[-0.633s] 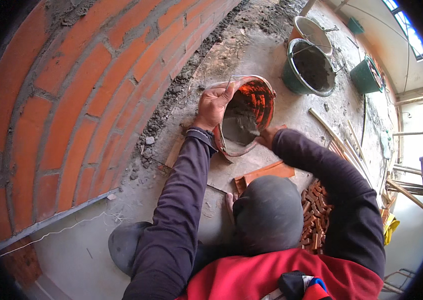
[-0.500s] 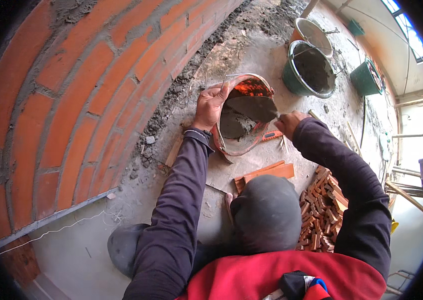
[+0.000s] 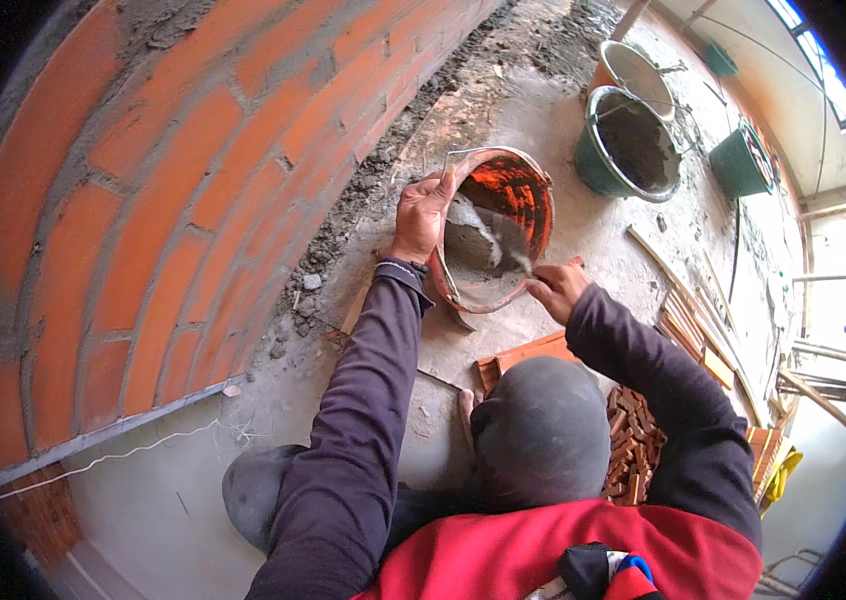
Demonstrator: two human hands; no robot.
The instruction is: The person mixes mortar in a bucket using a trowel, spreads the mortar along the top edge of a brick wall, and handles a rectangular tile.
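My left hand [image 3: 423, 215] grips the left rim of an orange bucket [image 3: 518, 185], thumb over the edge. The bucket is tipped so its mouth faces me, and its inner wall is smeared with grey. A mass of wet grey mortar [image 3: 469, 240] lies inside. My right hand [image 3: 560, 290] is closed on the handle of a trowel [image 3: 511, 240] at the bucket's lower right rim. Its blade reaches into the bucket beside the mortar and looks blurred. The handle is mostly hidden in my fingers.
A mortared brick wall [image 3: 153, 240] rises on the left. Mortar fills a green bucket [image 3: 598, 165] beyond mine; an orange bucket [image 3: 633, 75] and another green bucket [image 3: 740, 165] stand near it. Before my knees lie bricks [image 3: 528, 352], a heap of brick pieces [image 3: 633, 440] and wooden strips [image 3: 678, 275].
The trowel has moved lower and deeper into the bucket, and my right hand has shifted down and slightly left. More orange inner wall shows. My left hand keeps its hold on the rim.
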